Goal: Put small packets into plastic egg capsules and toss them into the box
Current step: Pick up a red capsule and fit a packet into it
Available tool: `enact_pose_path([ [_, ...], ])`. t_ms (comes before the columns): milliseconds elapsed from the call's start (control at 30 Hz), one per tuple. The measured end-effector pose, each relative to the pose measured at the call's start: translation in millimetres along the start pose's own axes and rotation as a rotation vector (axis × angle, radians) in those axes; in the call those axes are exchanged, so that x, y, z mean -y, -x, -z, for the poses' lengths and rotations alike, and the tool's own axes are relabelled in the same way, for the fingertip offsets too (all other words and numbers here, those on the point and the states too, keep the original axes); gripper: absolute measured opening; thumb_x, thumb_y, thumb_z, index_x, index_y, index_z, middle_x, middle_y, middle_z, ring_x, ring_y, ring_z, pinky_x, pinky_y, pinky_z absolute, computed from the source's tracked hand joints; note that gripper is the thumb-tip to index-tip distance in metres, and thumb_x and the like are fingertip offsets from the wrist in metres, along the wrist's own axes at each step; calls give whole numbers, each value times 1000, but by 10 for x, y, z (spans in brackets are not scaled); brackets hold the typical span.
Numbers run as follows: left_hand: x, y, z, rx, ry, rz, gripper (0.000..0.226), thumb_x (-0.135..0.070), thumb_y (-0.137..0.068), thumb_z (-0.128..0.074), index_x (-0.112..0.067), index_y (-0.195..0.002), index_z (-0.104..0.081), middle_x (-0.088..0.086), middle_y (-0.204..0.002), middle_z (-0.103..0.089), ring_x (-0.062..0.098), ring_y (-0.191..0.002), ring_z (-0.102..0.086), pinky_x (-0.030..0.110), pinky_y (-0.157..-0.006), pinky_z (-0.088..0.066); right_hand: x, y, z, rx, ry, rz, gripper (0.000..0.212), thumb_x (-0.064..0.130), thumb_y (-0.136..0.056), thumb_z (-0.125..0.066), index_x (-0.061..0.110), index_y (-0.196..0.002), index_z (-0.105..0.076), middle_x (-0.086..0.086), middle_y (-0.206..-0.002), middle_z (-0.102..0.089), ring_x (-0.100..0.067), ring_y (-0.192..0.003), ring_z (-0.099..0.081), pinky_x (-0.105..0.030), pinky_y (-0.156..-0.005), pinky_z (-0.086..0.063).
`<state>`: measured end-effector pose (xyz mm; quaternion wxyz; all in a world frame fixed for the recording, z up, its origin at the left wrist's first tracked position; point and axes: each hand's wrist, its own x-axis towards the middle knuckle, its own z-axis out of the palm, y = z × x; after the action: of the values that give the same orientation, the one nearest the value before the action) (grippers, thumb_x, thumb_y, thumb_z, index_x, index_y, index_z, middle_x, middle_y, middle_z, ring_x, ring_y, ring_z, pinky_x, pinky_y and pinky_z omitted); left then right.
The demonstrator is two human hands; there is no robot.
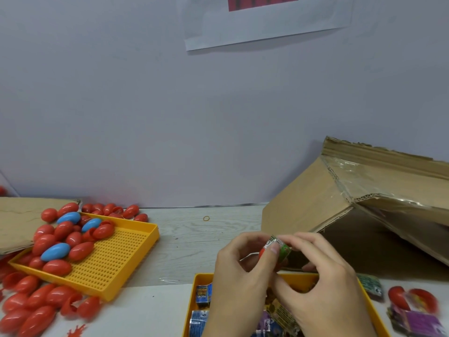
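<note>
Head view: left hand [239, 263] grips red capsule [262, 252]; right hand [323, 268] pinches green packet [281, 248] at its mouth, before cardboard box [315, 203]. Packet likely light, crinkly, slippery; pinch its edges.

A packing workstation: sorting trays [145, 229] of capsules [80, 250] beside a taped carton [303, 203].

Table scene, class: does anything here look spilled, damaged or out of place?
Yes. Red egg capsules have spilled off the perforated yellow tray onto the table, left. The cardboard box lies tipped, its flap torn and taped. A lone rubber band sits mid-table.
</note>
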<state>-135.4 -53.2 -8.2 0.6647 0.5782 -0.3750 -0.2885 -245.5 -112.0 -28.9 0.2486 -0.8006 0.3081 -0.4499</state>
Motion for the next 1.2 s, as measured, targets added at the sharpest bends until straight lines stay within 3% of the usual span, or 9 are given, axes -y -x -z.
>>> enact_pose_path([
  [233,17,-1,1,-1,-32,27,5,-17,-84,-73,-13,-88,-73,3,-83,-77,13,-81,-74,22,-70,-58,-16,-4,-13,-49,27,-28,45,17,-58,-88,27,-100,-74,17,-96,-62,-2,-92,-57,-11,-67,-45],
  [433,31,7,-1,4,-21,64,13,-18,-82,-77,-15,-93,-71,1,-87,-76,14,-80,-74,19,-66,-57,-10,0,8,-19,6,-21,47,16,-59,-88,30,-101,-73,19,-99,-61,1,-94,-56,-8,-70,-46],
  [533,69,-1,7,17,-69,66,14,-13,-81,-78,-17,-93,-72,1,-88,-76,17,-80,-75,27,-72,-60,16,6,15,25,3,4,50,13,-58,-88,32,-102,-73,18,-99,-61,3,-94,-55,-5,-70,-46],
  [700,75,-11,50,67,-110,104,21,-15,-82,-77,-15,-102,-70,18,-92,-73,25,-78,-74,41,-75,-61,19,11,19,40,-21,12,53,6,-60,-86,28,-107,-73,20,-102,-60,10,-91,-53,1,-68,-40],
  [933,39,-9,32,64,-42,125,20,-23,-82,-77,-16,-100,-71,11,-87,-75,22,-78,-74,32,-70,-61,26,11,5,59,-66,19,59,2,-63,-85,28,-114,-70,22,-107,-59,10,-91,-54,0,-69,-42],
  [1067,44,3,3,107,-26,170,21,-34,-84,-74,-14,-91,-76,23,-87,-72,41,-86,-70,58,-84,-55,25,14,4,37,-80,7,57,6,-63,-85,29,-113,-71,19,-107,-62,5,-92,-56,-2,-69,-44],
  [1200,80,-9,12,109,-10,213,36,-38,-82,-76,-8,-101,-73,24,-90,-71,36,-83,-72,55,-86,-56,21,14,1,36,-100,-9,59,6,-63,-85,28,-115,-69,24,-106,-57,9,-92,-53,-1,-66,-43],
])
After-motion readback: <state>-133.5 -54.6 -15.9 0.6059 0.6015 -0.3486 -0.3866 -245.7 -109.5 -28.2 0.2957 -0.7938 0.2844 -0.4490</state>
